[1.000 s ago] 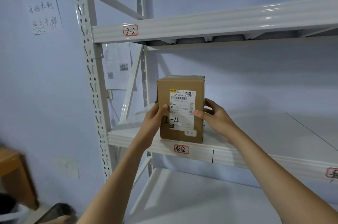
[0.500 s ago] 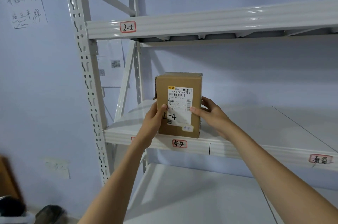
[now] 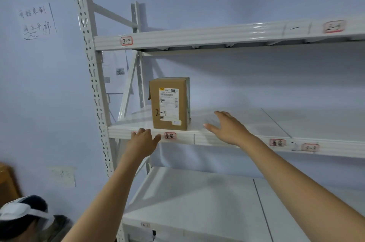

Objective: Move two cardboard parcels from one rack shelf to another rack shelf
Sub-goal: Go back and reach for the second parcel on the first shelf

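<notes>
A brown cardboard parcel [image 3: 168, 103] stands upright on the middle rack shelf [image 3: 246, 121], near its left end. It bears a white shipping label and "2-4" in black marker. My left hand [image 3: 142, 144] hangs open just below and left of the parcel, in front of the shelf's front beam, not touching the parcel. My right hand [image 3: 227, 128] is open with fingers spread, to the right of the parcel and over the shelf edge, clear of the parcel. Only one parcel is in view.
The white rack has an upper beam [image 3: 197, 36] tagged "2-2" and a lower shelf [image 3: 197, 198]. Its perforated upright [image 3: 92, 87] stands left of the parcel. A handwritten note [image 3: 35, 22] hangs on the wall. A person's capped head [image 3: 21, 214] shows at bottom left.
Both hands have let go of the parcel and drawn back toward me; the parcel now stands alone on the shelf. The view has shifted slightly.
</notes>
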Available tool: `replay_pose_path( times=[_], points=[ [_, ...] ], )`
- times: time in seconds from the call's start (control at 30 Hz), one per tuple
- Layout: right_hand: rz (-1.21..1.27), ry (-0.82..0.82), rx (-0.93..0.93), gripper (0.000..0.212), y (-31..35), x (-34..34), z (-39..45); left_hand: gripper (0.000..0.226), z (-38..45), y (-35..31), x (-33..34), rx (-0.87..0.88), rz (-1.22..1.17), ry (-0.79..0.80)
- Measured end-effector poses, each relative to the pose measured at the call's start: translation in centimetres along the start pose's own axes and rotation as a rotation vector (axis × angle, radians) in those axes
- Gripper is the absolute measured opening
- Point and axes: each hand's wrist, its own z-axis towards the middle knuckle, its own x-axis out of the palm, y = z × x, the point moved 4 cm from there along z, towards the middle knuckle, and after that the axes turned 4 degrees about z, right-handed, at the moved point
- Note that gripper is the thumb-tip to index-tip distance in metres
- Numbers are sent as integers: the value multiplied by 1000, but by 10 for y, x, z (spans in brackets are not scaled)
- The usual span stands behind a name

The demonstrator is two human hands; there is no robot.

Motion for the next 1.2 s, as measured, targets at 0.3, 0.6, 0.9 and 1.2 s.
replay_pose_path(
  times=[0.3,0.6,0.9,1.2],
  points=[
    [-322,54,167,81,-106,-81,-135,66,-105,-197,36,241,58,162],
    [-436,5,465,81,-237,-206,-238,65,-172,-421,35,496,56,184],
    [-473,-109,635,80,-363,-317,-258,64,-176,-628,47,728,29,173],
    [-485,-129,636,82,-437,-361,-214,65,-124,-723,63,748,16,155]
  ],
)
